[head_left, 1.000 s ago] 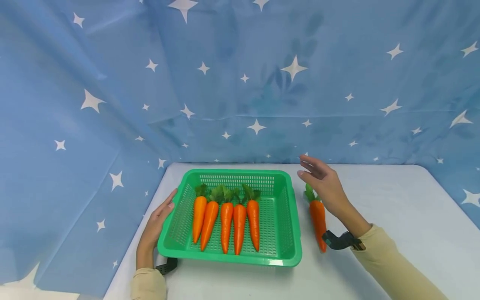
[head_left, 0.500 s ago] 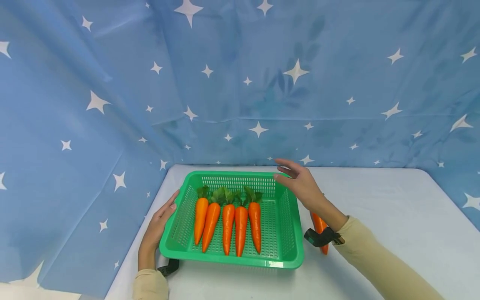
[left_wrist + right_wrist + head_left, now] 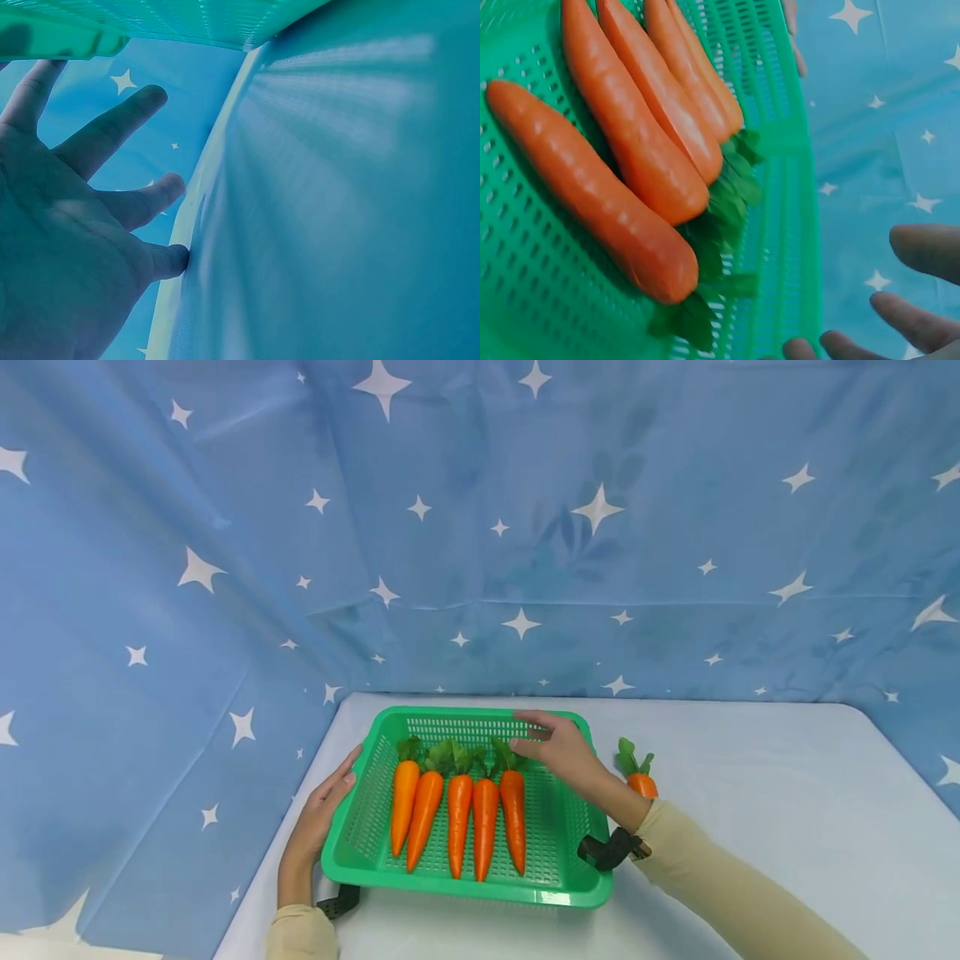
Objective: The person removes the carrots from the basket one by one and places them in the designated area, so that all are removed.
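A green slotted plastic basket (image 3: 465, 887) holds several orange carrots with leafy green tops, lying side by side. My left hand (image 3: 311, 818) is at the basket's left side, its fingers extended along the rim. In the left wrist view the left hand (image 3: 67, 225) has its fingers spread, and one finger reaches the green rim. Over the back right of the basket is my right hand (image 3: 562, 752), fingers apart and holding nothing, close to the leaves of the rightmost carrot (image 3: 513, 818). The right wrist view shows this carrot (image 3: 592, 195) lying apart from the right hand's fingers (image 3: 915, 322).
Outside the basket, to its right, another carrot (image 3: 642, 785) lies on the white table (image 3: 765, 793), partly hidden by the right forearm. A blue curtain with white stars (image 3: 480, 560) hangs behind the table and along its left.
My right hand has moved left and slightly down, from above the outside carrot to over the basket. The left hand stays at the basket's side. The whole view has shifted slightly.
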Demonstrator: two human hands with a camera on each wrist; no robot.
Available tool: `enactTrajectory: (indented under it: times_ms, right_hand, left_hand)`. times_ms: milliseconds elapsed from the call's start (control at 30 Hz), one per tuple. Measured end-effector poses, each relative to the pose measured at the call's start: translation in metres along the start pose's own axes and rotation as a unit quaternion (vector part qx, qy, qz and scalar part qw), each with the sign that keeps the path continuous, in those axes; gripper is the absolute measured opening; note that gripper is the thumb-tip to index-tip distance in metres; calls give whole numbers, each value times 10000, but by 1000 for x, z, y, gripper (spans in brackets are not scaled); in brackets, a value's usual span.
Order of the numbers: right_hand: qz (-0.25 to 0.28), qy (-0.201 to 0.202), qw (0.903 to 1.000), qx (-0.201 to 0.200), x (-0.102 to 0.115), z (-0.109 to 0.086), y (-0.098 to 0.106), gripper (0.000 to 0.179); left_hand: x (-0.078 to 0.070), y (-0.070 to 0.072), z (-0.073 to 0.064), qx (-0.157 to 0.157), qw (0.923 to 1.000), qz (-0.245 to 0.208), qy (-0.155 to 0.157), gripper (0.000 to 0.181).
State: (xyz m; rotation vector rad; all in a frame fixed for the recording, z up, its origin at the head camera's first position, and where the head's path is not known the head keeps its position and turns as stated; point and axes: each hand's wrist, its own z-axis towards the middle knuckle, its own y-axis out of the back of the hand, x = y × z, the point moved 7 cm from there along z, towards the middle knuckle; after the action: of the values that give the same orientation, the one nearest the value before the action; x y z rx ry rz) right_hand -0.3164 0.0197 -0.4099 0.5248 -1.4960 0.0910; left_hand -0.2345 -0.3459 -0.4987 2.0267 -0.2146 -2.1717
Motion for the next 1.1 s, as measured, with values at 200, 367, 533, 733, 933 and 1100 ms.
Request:
enactTrajectory:
  times_ms: [200,367,533,733,933,1100]
  right_hand:
    - [-168,-213,9996,123,-8,0,-16,55]
    - [-285,-356,9989,135,-16,2,-31,54]
    - [-402,-429,9982,79,-23,4,-42,52]
    - [-637,-537,9965,103,-30,4,-46,49]
    - [-853,-665,9939,204,-38,3,-50,46]
    - [-939,-712,9925,336,-45,3,-53,46]
  left_hand:
    - [0,-1,-3,-22,10000,90,21,54]
    - [-1,0,-2,-86,9999,80,47,53]
    - [-1,0,-2,-100,9999,44,109,54]
    - [-2,1,-2,-94,9999,98,94,53]
    - [-2,0,-2,-75,9999,94,103,54]
    - [0,-1,-2,-105,9998,86,165,54]
